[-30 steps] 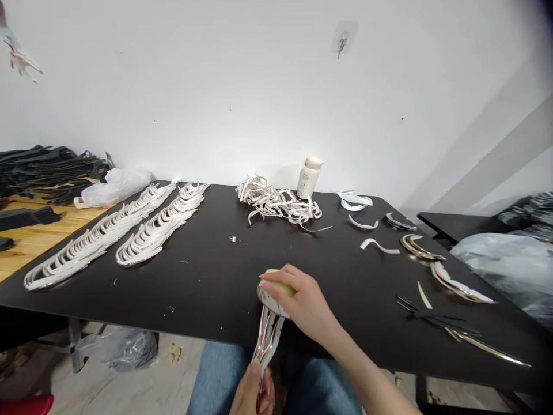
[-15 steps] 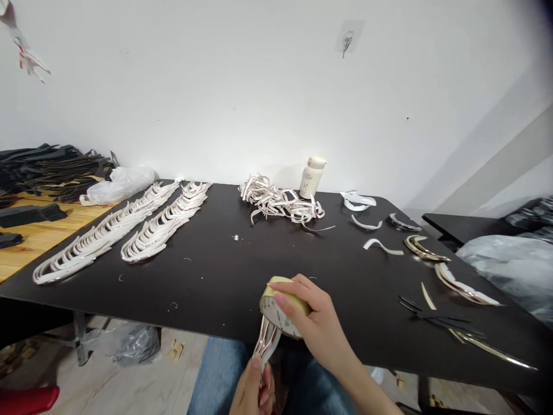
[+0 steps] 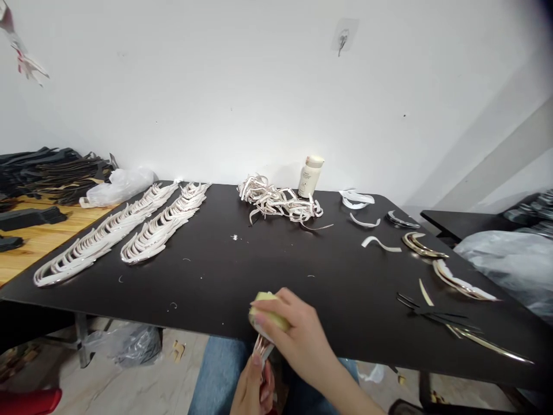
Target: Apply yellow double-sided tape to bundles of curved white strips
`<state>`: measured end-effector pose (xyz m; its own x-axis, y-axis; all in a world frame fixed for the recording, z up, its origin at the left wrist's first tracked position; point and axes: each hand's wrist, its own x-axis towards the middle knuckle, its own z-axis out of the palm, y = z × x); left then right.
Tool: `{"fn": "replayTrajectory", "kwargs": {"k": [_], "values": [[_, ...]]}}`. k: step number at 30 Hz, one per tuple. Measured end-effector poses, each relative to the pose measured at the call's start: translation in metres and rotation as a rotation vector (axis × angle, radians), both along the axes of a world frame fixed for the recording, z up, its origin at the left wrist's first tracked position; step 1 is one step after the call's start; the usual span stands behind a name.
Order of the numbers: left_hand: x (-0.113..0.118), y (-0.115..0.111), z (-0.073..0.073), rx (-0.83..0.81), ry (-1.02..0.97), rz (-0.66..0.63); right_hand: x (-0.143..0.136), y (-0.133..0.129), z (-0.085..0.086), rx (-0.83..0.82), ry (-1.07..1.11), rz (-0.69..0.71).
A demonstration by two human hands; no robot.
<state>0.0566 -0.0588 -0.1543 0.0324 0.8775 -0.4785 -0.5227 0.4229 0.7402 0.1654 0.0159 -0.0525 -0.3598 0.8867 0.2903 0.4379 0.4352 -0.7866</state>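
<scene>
At the table's front edge, my right hand [image 3: 298,331] is closed round a roll of yellowish tape [image 3: 271,311], somewhat blurred by motion. Just below it, my left hand [image 3: 254,386] pinches a small bundle of thin white and rose-gold strips [image 3: 261,349]. The upper ends of these strips meet the underside of the tape roll, and the exact contact is hidden. Both hands are above my lap, close together.
On the black table [image 3: 242,271] lie two long rows of white strips [image 3: 147,239], a tangled strip pile [image 3: 279,202], a cream bottle [image 3: 310,176] and curved pieces [image 3: 462,282] at the right. A plastic bag [image 3: 125,184] sits at the back left.
My right hand and the tape roll have moved down and slightly left, closer to my left hand. Less of the strip bundle shows between the hands.
</scene>
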Motion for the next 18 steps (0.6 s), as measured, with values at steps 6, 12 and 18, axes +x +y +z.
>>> {"fn": "replayTrajectory", "kwargs": {"k": [6,12,18], "values": [[-0.001,0.002,-0.005,0.011,-0.029,-0.030,-0.001,-0.007,0.003,0.014,0.016,-0.010],[0.001,0.001,-0.004,-0.042,0.000,0.039,-0.005,-0.016,-0.003,0.040,0.009,-0.016],[0.000,-0.002,0.001,-0.074,0.141,0.067,-0.009,-0.024,-0.003,0.099,0.026,-0.027]]}}
